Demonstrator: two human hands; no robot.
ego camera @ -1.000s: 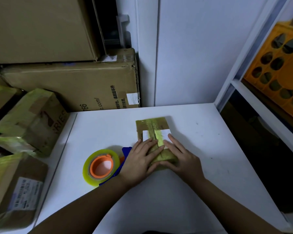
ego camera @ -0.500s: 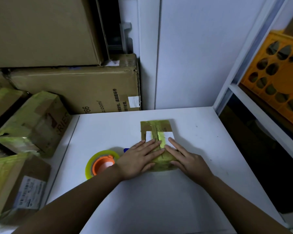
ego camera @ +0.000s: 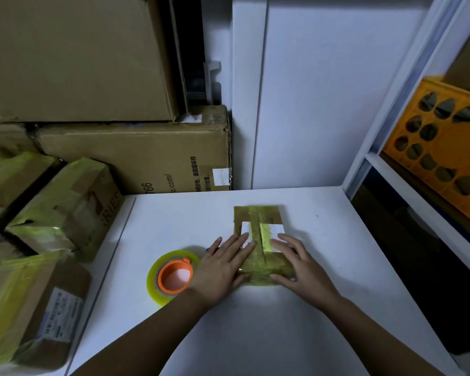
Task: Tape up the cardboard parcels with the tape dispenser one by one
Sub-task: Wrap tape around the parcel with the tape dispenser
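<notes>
Now smoothing tape onto the small flat cardboard parcel [ego camera: 259,240] at table centre.
At nine o'clock lies the yellow tape dispenser with orange core [ego camera: 173,276]; left hand [ego camera: 223,270] and right hand [ego camera: 301,267] press flat-fingered on the parcel; next, likely set it aside.

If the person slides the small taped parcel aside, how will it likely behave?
The small flat cardboard parcel probably slides easily: glossy yellow-green tape covers it and the white table looks smooth. Lying low and flat, it seems unlikely to tip. It likely stays stiff under both flat hands.

Small taped parcel [ego camera: 259,240] flat on table, tape dispenser [ego camera: 171,276] left
</notes>
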